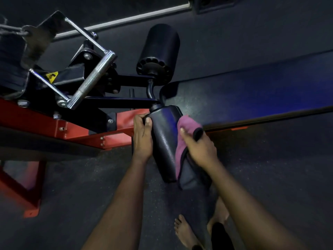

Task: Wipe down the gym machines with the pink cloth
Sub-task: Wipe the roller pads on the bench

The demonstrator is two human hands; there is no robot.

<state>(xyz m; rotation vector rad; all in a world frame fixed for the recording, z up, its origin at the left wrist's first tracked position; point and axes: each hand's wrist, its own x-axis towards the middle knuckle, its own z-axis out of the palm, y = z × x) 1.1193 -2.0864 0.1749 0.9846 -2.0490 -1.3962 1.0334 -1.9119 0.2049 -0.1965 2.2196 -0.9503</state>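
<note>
Left hand point(143, 136) gripping roller pad point(164, 139), chrome handle point(93, 80) nearby

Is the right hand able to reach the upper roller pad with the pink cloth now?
Probably yes. The right hand holds the pink cloth on the lower roller pad; the upper roller pad lies just beyond, and the way looks free.

Place: a gym.
Machine: red-and-black gym machine point(36, 118) at left, its foam roller pad point(160, 51) far centre.
Handle: chrome cable handle point(93, 78), far left.
Floor: dark speckled rubber floor point(81, 186).
</note>
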